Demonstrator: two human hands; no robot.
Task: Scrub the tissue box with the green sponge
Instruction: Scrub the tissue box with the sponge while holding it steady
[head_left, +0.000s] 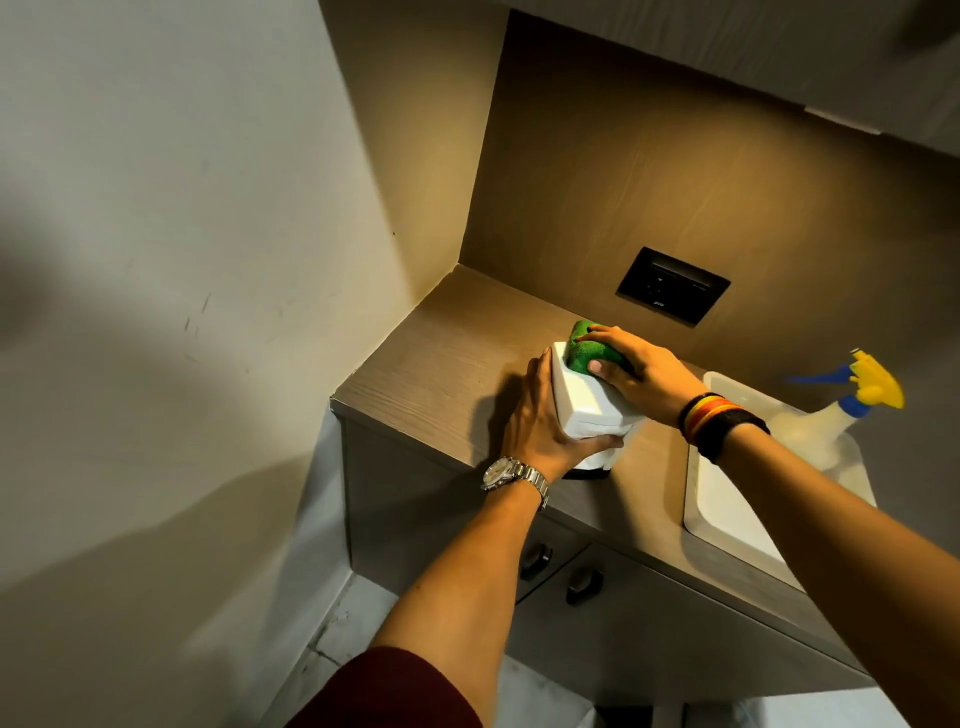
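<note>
A white tissue box (589, 400) stands on the wooden countertop (431, 358), near its left end. My left hand (540, 415) grips the box's left side and near corner, thumb wrapped around the front. On the far end of the box's top lies the green sponge (587, 348), pressed down by my right hand (639, 374); fingers cover much of the sponge. The box's right side and base are mostly hidden by my hands.
A white tray (727, 514) sits on the counter to the right, with a spray bottle (826, 426) with a yellow and blue trigger lying in it. A dark socket plate (672, 285) is on the back wall. Cabinet doors with knobs (584, 584) lie below.
</note>
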